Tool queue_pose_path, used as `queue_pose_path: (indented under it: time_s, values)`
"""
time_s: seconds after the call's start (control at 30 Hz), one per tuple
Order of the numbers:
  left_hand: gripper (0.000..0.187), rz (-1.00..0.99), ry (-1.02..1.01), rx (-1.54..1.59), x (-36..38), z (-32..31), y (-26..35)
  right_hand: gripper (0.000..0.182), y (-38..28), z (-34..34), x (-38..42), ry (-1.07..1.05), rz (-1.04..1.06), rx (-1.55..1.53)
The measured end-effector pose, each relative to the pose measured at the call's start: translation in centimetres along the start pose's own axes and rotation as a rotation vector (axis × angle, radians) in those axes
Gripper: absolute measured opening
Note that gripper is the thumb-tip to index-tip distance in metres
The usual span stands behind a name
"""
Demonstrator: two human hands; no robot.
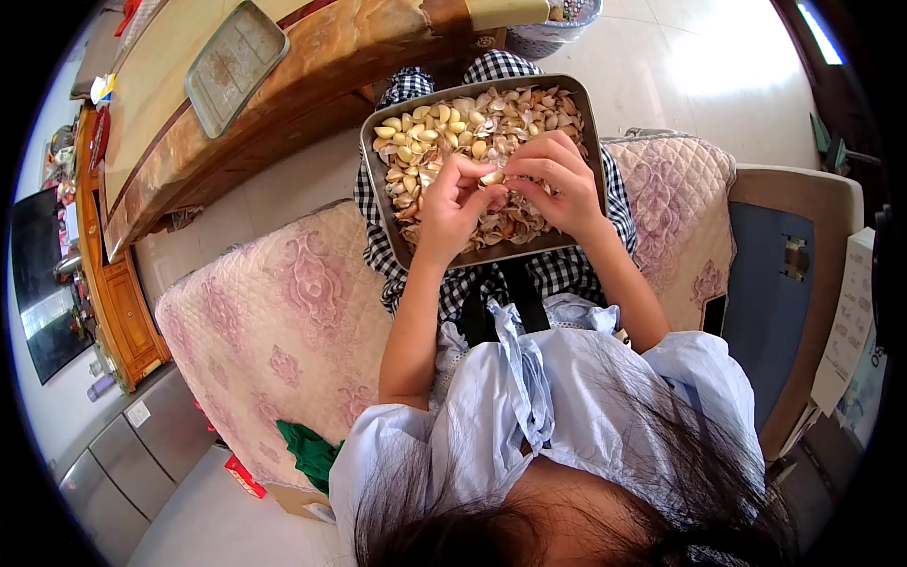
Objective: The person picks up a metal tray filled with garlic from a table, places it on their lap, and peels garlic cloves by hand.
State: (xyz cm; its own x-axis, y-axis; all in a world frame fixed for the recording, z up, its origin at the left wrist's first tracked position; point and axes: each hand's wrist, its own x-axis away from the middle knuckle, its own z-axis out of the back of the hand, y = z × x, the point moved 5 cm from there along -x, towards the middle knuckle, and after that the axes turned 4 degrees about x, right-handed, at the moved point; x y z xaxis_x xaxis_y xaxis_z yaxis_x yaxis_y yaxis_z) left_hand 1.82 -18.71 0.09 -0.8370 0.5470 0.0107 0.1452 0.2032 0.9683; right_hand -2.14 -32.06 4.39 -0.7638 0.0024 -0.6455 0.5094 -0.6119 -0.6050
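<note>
A metal tray [373,180] rests on my lap, over a black-and-white checked cloth [567,274]. It holds several peeled garlic cloves [416,132] at its far left and a heap of papery skins [515,227] nearer me. My left hand [452,203] and my right hand [559,180] meet over the middle of the tray. Their fingertips pinch one garlic clove [491,177] between them. My fingers hide most of the clove.
I sit on a sofa with a pink quilted cover [283,321]. A wooden table [312,66] stands ahead with an empty metal tray [234,64] on it. A basket [553,28] sits on the floor beyond. A TV [42,283] and cabinet [128,312] are at the left.
</note>
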Motion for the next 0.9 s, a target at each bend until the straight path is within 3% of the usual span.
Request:
queue_pose_path:
  time_s: [0.63, 0.83, 0.9]
  values:
    - [0.012, 0.052, -0.031, -0.011, 0.0, -0.6, 0.1, 0.018, 0.3, -0.8, 0.5, -0.103, -0.089, -0.034]
    - [0.019, -0.15, -0.005, -0.115, -0.1, -0.9, 0.4, 0.013, 0.8, -0.7, 0.5, -0.135, -0.227, -0.154]
    - [0.026, -0.22, -0.03, -0.277, -0.1, -0.7, 0.3, 0.012, 1.1, -0.8, 0.7, -0.164, -0.284, -0.178]
